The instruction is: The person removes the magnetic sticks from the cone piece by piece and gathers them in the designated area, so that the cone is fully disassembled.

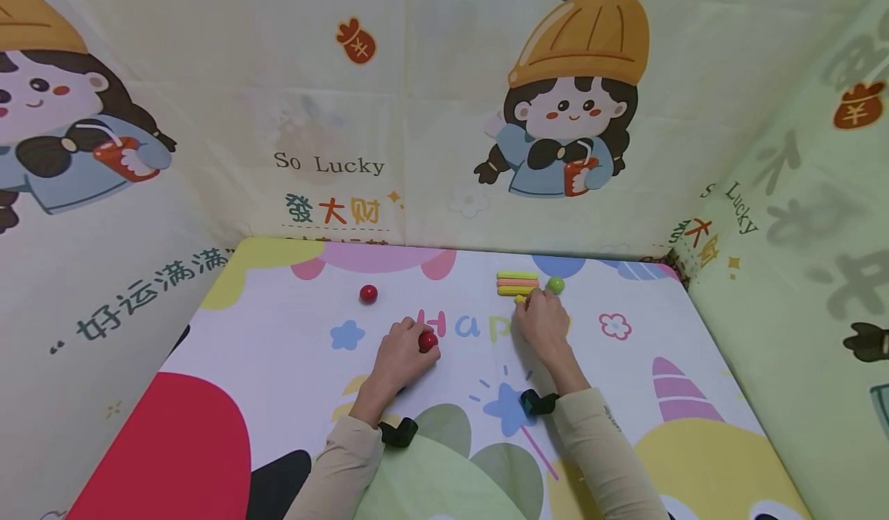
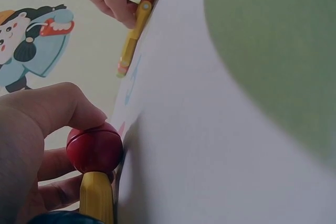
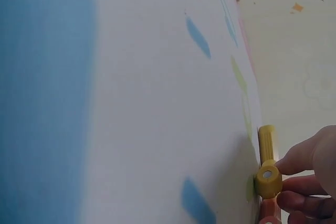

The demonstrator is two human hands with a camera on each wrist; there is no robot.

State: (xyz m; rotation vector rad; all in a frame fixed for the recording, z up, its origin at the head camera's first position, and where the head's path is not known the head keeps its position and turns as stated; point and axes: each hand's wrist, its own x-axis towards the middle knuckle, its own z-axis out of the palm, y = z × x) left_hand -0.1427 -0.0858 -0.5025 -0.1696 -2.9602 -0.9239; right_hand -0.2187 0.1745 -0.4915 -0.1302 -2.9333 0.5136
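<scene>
My left hand [image 1: 403,354] pinches a shiny red ball [image 2: 94,149] between thumb and fingers. A yellow magnetic stick [image 2: 96,195] meets the ball's near side in the left wrist view; in the head view the hand hides it. At the back right, my right hand [image 1: 545,321] has thumb and fingertips on a yellow stick [image 3: 269,182] whose end bears a metal disc. Beside it lie another yellow stick [image 1: 516,291], a pink stick [image 1: 517,282] and a yellow-green stick [image 1: 517,275]. A green ball [image 1: 556,285] sits just right of these.
Another red ball [image 1: 368,294] sits toward the back left of the printed table cover [image 1: 278,350]. Cartoon-printed cloth walls [image 1: 444,103] stand behind the table and at both sides. Each wrist wears a small black camera.
</scene>
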